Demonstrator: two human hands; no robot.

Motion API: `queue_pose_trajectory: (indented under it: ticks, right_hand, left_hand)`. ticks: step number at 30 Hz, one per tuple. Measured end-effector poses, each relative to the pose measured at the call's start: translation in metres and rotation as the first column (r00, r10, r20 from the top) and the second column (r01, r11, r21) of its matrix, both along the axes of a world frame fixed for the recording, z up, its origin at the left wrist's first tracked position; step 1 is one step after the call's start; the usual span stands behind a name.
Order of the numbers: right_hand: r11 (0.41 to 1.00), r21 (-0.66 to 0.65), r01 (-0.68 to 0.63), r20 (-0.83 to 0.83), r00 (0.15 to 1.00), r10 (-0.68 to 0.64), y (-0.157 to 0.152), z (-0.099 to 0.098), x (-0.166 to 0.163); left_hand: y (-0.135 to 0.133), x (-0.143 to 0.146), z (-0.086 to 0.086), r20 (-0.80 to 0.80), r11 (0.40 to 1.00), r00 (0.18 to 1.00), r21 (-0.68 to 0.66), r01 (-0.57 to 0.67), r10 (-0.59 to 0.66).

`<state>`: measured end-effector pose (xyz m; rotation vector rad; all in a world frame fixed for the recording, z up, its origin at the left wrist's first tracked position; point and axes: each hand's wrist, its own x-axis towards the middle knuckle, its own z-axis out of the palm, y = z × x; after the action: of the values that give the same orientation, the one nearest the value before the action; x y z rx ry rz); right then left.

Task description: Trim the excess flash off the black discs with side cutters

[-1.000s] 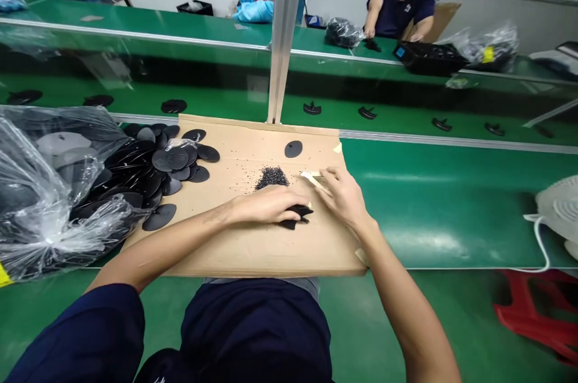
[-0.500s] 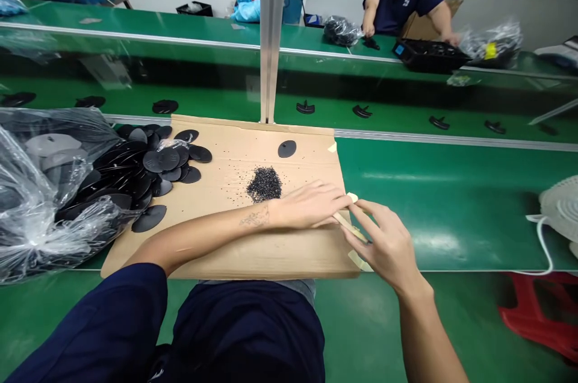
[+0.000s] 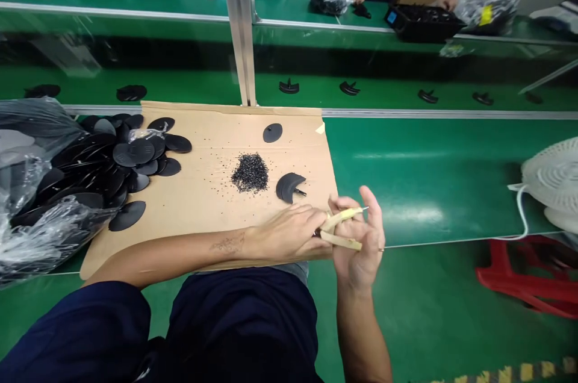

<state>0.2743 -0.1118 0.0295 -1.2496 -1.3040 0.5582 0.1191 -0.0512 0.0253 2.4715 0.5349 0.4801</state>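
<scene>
Both hands meet at the near right corner of the cardboard sheet (image 3: 203, 214). The right hand (image 3: 359, 244) curls around a pale tape-wrapped blade tool (image 3: 342, 227), its index finger raised, while the left hand (image 3: 289, 232) pinches at the tool's inner end with fingertips closed. This looks like a pause between trims, adjusting the tool's wrapping or grip; the next move would call for a firm hold on the tool and a reach back to the part. The trimmed black plastic piece (image 3: 289, 186) lies loose on the cardboard just beyond the hands, fan-shaped with a small stub, beside a heap of black shavings (image 3: 250, 172). Farther left, black discs (image 3: 130, 157) spill from a clear plastic bag (image 3: 36, 190).
</scene>
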Motion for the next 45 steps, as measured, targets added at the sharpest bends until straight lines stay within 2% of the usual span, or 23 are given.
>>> queue_pose_trajectory:
  ticks: [2, 3, 6, 7, 9, 12, 15, 18, 21, 23, 25, 26, 28, 30, 32, 34, 36, 38, 40, 45]
  right_hand:
    - [0.999, 0.014, 0.034, -0.232, 0.972, -0.03, -0.005, 0.001, -0.001]
    - [0.998, 0.026, 0.062, -0.317, 0.947, -0.051, -0.006, 0.003, 0.001]
    - [0.992, 0.026, 0.122, -0.429, 0.898, -0.099, -0.006, 0.01, 0.009]
    - [0.991, 0.024, 0.129, -0.434, 0.895, -0.106, -0.005, 0.012, 0.011]
    - [0.992, 0.038, 0.119, -0.432, 0.897, -0.091, -0.004, 0.015, 0.012]
    - [0.991, 0.095, 0.091, -0.404, 0.913, -0.045, -0.003, 0.017, 0.011]
    - [1.0, 0.019, 0.004, -0.296, 0.955, 0.002, 0.003, 0.021, 0.014]
    - [0.973, -0.208, -0.101, -0.032, 0.995, 0.097, 0.019, 0.027, 0.021]
    - [0.937, -0.333, -0.105, 0.267, 0.943, 0.201, 0.045, 0.03, 0.025]
    - [0.906, -0.407, -0.114, 0.409, 0.865, 0.292, 0.063, 0.029, 0.025]
    - [0.889, -0.446, -0.101, 0.468, 0.82, 0.328, 0.076, 0.025, 0.022]
    - [0.894, -0.438, -0.095, 0.465, 0.827, 0.316, 0.08, 0.023, 0.021]
    - [0.924, -0.365, -0.114, 0.353, 0.902, 0.25, 0.085, 0.022, 0.017]
    - [0.96, -0.231, -0.16, 0.084, 0.979, 0.183, 0.086, 0.025, 0.013]
    - [0.98, -0.081, -0.183, -0.211, 0.964, 0.162, 0.084, 0.028, 0.007]
    - [0.985, 0.025, -0.168, -0.381, 0.91, 0.165, 0.083, 0.03, 0.0]
    - [0.987, 0.064, -0.148, -0.438, 0.885, 0.161, 0.083, 0.029, -0.009]
    - [0.989, 0.055, -0.135, -0.463, 0.874, 0.145, 0.083, 0.024, -0.015]
    - [0.991, 0.038, -0.131, -0.495, 0.859, 0.133, 0.082, 0.017, -0.019]
    - [0.984, 0.071, -0.165, -0.591, 0.788, 0.175, 0.078, 0.006, -0.023]
  left_hand:
    - [0.003, -0.006, -0.003, -0.043, 0.998, 0.999, 0.061, 0.031, -0.028]
    - [0.009, -0.01, -0.003, -0.081, 0.994, 0.997, 0.105, -0.006, 0.014]
    - [0.041, -0.019, 0.0, -0.211, 0.945, 0.935, 0.226, -0.236, 0.284]
    - [0.052, -0.02, 0.002, -0.261, 0.931, 0.906, 0.241, -0.275, 0.335]
    - [0.069, -0.019, 0.004, -0.354, 0.941, 0.878, 0.221, -0.255, 0.321]
    - [0.078, -0.011, 0.007, -0.405, 0.981, 0.899, 0.163, -0.106, 0.165]
    - [0.081, -0.009, 0.009, -0.413, 0.989, 0.909, 0.144, -0.004, 0.064]
    - [0.086, -0.015, 0.008, -0.442, 0.993, 0.895, 0.121, -0.004, 0.058]
    - [0.095, -0.02, 0.004, -0.425, 0.993, 0.905, 0.113, 0.022, 0.028]
    - [0.098, -0.02, 0.001, -0.397, 0.992, 0.918, 0.104, 0.067, -0.021]
    - [0.099, -0.02, -0.001, -0.369, 0.991, 0.928, 0.094, 0.097, -0.056]
    - [0.098, -0.02, 0.0, -0.351, 0.99, 0.934, 0.092, 0.105, -0.067]
    - [0.092, -0.021, 0.003, -0.302, 0.988, 0.95, 0.1, 0.114, -0.079]
    - [0.084, -0.023, 0.007, -0.248, 0.983, 0.965, 0.137, 0.126, -0.089]
    - [0.074, -0.023, 0.01, -0.232, 0.963, 0.969, 0.233, 0.138, -0.082]
    - [0.064, -0.023, 0.01, -0.258, 0.918, 0.964, 0.365, 0.153, -0.058]
    - [0.057, -0.024, 0.007, -0.287, 0.867, 0.957, 0.468, 0.171, -0.034]
    - [0.052, -0.027, 0.001, -0.288, 0.848, 0.958, 0.504, 0.163, -0.013]
    - [0.048, -0.033, -0.006, -0.258, 0.864, 0.966, 0.488, 0.124, 0.007]
    - [0.042, -0.047, -0.017, -0.128, 0.937, 0.992, 0.346, 0.043, 0.001]
